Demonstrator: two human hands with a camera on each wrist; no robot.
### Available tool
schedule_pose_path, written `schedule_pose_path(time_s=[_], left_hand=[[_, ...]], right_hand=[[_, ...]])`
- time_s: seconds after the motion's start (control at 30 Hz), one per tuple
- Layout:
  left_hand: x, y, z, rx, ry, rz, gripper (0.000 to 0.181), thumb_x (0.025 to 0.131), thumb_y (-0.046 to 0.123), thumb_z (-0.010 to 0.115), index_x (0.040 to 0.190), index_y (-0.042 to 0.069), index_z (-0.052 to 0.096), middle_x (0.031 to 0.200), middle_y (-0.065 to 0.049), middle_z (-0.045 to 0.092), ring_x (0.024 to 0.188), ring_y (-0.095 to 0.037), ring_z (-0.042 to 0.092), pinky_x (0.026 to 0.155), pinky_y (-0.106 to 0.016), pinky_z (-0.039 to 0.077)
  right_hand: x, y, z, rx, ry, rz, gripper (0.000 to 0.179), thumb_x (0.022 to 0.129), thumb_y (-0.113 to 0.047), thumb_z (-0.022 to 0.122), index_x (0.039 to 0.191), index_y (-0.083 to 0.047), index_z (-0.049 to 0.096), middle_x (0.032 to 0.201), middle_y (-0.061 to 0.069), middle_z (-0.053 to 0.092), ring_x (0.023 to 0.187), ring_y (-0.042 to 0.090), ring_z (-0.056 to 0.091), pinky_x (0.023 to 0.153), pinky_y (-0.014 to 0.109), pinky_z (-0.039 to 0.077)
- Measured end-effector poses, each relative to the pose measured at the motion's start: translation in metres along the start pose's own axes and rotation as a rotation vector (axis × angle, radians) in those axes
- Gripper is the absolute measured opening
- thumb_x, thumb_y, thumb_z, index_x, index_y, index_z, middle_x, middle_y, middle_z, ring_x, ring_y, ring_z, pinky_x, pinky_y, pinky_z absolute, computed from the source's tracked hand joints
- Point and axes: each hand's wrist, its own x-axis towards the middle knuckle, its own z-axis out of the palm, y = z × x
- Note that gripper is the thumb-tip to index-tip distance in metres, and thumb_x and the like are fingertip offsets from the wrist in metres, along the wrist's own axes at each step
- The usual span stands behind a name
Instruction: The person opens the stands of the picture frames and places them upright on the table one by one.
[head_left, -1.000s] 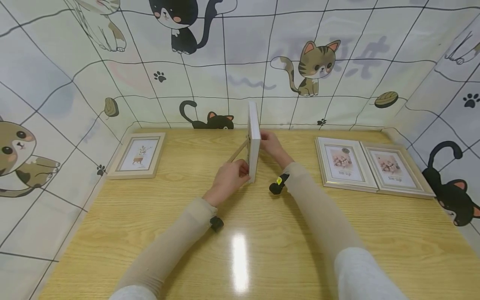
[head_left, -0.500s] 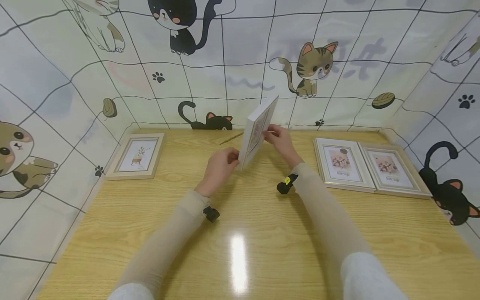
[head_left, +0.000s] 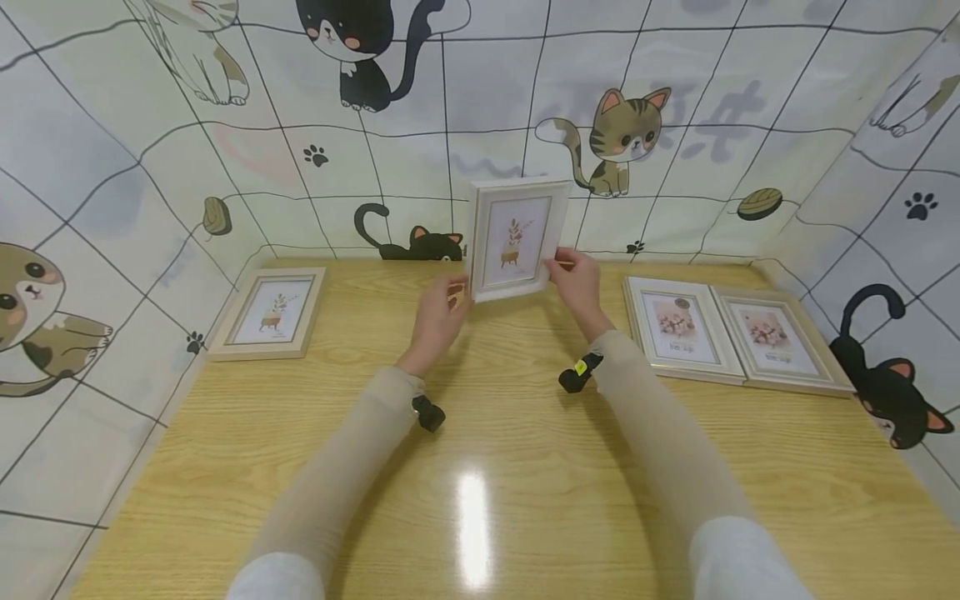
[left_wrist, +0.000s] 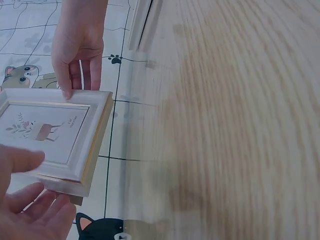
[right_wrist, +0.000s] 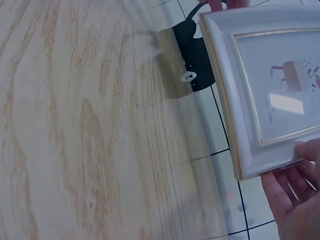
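Observation:
A white picture frame (head_left: 519, 237) with a thin gold inner line and a potted-plant print is held up near the back of the table, its front facing me. My left hand (head_left: 437, 323) holds its lower left edge; in the left wrist view the thumb lies over the front and the fingers curl beneath the side of the frame (left_wrist: 65, 172). On the opposite side, my right hand (head_left: 577, 287) pinches the right edge. The right wrist view has its thumb on the front border of the frame (right_wrist: 245, 125) and fingers behind. The frame's back is hidden.
On the wooden table (head_left: 480, 417), a pale wood-toned frame (head_left: 315, 308) with a similar plant print lies at the left. Two frames with pink flower prints, a white one (head_left: 637, 325) and a beige one (head_left: 828, 350), lie side by side at the right. Behind stands a cat-patterned backdrop (head_left: 495, 83).
Both hands have turned the picture frame from edge-on to front-facing and raised it off the table. Its back stand, visible earlier, is now out of sight in the head view.

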Motion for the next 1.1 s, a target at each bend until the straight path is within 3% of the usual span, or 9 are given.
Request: schedule_pose_path(time_s=[0.2,0.37,0.57,0.77,1.1], left_hand=[[0.006,-0.005,0.007,-0.022,-0.139,-0.007,0.061,0.098,0.018,0.063,0.152,0.005,0.036,0.156,-0.018,0.038,0.143,-0.036,0.043,0.118,-0.052,0.037],[0.017,-0.011,0.016,-0.065,-0.226,-0.030,0.063,0.100,0.026,0.059,0.156,0.015,0.031,0.163,-0.011,0.028,0.149,-0.035,0.033,0.122,-0.057,0.028],[0.023,-0.012,0.022,-0.087,-0.258,-0.098,0.064,0.100,0.032,0.057,0.157,0.017,0.029,0.164,-0.009,0.028,0.150,-0.031,0.031,0.124,-0.058,0.020],[0.026,-0.011,0.025,-0.091,-0.270,-0.180,0.067,0.101,0.038,0.055,0.158,0.015,0.027,0.162,-0.011,0.029,0.151,-0.032,0.028,0.125,-0.056,0.017],[0.031,-0.014,0.029,-0.075,-0.270,-0.215,0.065,0.101,0.037,0.054,0.157,0.015,0.030,0.159,-0.011,0.038,0.151,-0.031,0.029,0.126,-0.053,0.019]], right_hand=[[-0.003,0.000,-0.004,-0.053,0.050,0.012,0.029,0.096,-0.013,0.065,0.119,0.004,0.067,0.120,0.021,0.067,0.109,0.031,0.067,0.080,0.021,0.060],[-0.003,0.004,-0.006,-0.092,0.074,0.044,0.030,0.096,-0.015,0.066,0.120,0.003,0.066,0.122,0.019,0.067,0.110,0.030,0.067,0.080,0.023,0.060],[0.000,0.011,-0.008,-0.116,0.072,0.078,0.032,0.096,-0.015,0.066,0.122,0.003,0.065,0.123,0.020,0.067,0.110,0.030,0.067,0.086,0.031,0.061],[0.003,0.016,-0.010,-0.196,0.047,0.119,0.032,0.098,-0.018,0.064,0.122,0.003,0.065,0.123,0.020,0.067,0.106,0.028,0.065,0.084,0.028,0.060],[0.006,0.017,-0.011,-0.292,0.020,0.112,0.032,0.099,-0.019,0.062,0.123,0.003,0.065,0.121,0.020,0.067,0.107,0.030,0.065,0.088,0.039,0.058]])
